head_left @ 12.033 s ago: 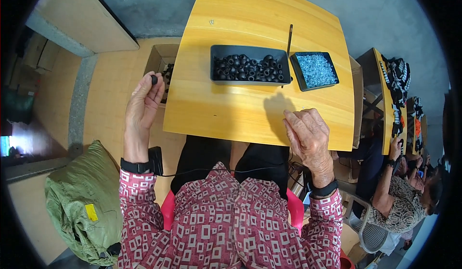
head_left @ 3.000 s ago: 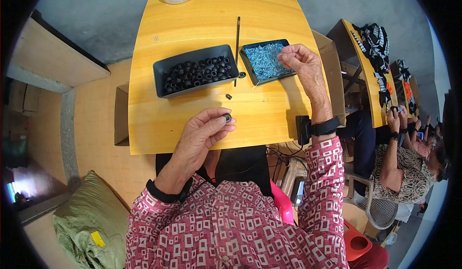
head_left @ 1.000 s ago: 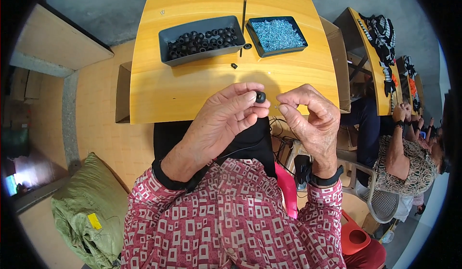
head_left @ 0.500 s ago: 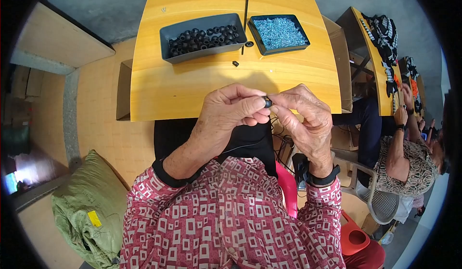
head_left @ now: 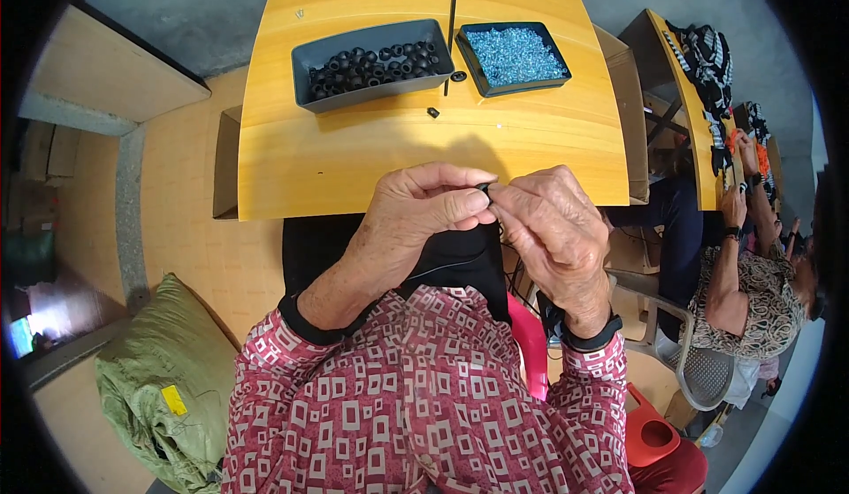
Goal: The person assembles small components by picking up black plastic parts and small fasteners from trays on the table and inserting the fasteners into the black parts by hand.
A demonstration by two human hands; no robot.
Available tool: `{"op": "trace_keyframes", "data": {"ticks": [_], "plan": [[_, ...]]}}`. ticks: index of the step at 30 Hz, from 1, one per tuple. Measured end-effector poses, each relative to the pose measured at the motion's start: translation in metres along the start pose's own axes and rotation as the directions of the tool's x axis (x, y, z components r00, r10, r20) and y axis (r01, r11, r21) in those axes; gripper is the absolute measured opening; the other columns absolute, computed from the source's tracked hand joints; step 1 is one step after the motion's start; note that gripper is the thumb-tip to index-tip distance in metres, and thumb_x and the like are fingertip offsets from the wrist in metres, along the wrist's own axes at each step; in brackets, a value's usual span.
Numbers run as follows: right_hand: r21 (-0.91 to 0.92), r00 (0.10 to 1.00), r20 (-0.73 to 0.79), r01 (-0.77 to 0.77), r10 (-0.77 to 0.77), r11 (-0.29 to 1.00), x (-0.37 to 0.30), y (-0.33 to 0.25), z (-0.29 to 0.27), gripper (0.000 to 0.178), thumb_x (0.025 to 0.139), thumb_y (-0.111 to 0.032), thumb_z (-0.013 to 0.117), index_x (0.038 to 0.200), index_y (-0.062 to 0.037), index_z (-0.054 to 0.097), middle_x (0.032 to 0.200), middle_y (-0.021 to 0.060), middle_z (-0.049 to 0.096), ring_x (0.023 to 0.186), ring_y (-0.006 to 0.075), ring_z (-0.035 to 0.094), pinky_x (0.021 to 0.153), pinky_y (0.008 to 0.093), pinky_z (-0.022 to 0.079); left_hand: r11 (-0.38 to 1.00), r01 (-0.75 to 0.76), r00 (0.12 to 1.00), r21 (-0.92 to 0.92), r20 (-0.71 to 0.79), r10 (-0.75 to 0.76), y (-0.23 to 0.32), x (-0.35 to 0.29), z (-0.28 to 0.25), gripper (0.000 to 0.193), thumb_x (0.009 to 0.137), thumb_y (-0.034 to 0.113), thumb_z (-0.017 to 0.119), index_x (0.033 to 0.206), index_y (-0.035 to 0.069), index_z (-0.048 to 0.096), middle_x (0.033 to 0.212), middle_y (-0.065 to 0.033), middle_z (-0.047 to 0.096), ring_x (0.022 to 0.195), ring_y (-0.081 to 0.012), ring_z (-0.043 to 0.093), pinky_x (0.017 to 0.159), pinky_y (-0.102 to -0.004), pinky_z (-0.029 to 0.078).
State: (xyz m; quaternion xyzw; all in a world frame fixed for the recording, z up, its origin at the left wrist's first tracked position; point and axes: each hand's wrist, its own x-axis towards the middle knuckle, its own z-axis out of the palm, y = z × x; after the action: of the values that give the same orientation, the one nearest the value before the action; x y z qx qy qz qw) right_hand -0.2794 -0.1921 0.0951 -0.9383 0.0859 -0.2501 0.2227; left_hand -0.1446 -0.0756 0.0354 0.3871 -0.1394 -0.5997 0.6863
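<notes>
Close to the table's near edge, my left hand pinches a small black rounded piece between thumb and fingers. My right hand meets it from the other side, thumb and fingertips closed together against the piece. Whether something tiny sits in that right pinch is hidden by the fingers. Beyond my hands stands a dark grey bin of similar hollow black pieces. To its right is a black tray full of clear bluish bits. One loose black piece lies on the wooden table.
A thin dark rod and a small black disc lie between the containers. Cardboard boxes flank the table. A green sack rests on the floor at left. Another person works at a table on the right.
My right hand has turned and its fingers have curled in closer around the black piece, which now shows less. My left hand keeps its pinch, almost unmoved.
</notes>
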Motion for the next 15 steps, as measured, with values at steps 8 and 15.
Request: {"op": "trace_keyframes", "data": {"ticks": [8, 15], "plan": [[0.359, 0.967, -0.106, -0.178, 0.23, 0.916, -0.007, 0.006, -0.001, 0.012, 0.073, 0.003, 0.073, 0.083, 0.0024, 0.066, 0.079, 0.0098, 0.065, 0.074, 0.0193, 0.061, 0.065, 0.0286, 0.047, 0.99, -0.005, 0.996, -0.138, 0.087, 0.017, 0.001, 0.001, 0.002, 0.027, 0.089, 0.006, 0.063, 0.115, 0.0, 0.059, 0.102, -0.0084, 0.065, 0.094, -0.0136, 0.064, 0.081, -0.0212, 0.054], [0.325, 0.968, -0.12, -0.173, 0.222, 0.93, -0.007, 0.008, 0.007, 0.012, 0.072, 0.001, 0.073, 0.083, 0.0002, 0.067, 0.078, 0.0097, 0.065, 0.072, 0.0219, 0.062, 0.065, 0.0305, 0.049, 0.988, 0.019, 1.0, -0.151, 0.004, -0.019, -0.001, 0.001, 0.004, 0.027, 0.087, 0.007, 0.065, 0.113, 0.001, 0.062, 0.098, -0.0055, 0.065, 0.088, -0.0117, 0.064, 0.08, -0.0213, 0.053]]}}
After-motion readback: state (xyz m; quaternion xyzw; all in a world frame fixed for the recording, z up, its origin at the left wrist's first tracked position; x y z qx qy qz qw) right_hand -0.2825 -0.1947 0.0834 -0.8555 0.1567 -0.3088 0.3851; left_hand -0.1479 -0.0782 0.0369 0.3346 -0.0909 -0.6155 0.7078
